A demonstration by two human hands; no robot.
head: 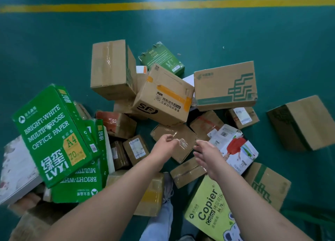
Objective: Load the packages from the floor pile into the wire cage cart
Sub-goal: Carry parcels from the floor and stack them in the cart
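Observation:
A pile of packages lies on the green floor below me. Both my arms reach down over it. My left hand (pixel 165 143) and my right hand (pixel 205 154) hover with relaxed fingers on either side of a taped brown carton (pixel 179 133) in the pile's middle, holding nothing. Behind that carton sits a larger box with an SF logo and orange tape (pixel 163 95). A white box printed with a red-dressed figure (pixel 233 148) lies just right of my right hand. The wire cage cart is not in view.
Green office-paper boxes (pixel 52 133) lean at the left. A yellow-green Copier paper box (pixel 208 210) lies at the lower right. Brown cartons (pixel 111 68) and a green-printed post carton (pixel 224 84) fill the back. My leg and shoe (pixel 167 188) stand among them. A yellow line (pixel 163 5) crosses the floor beyond.

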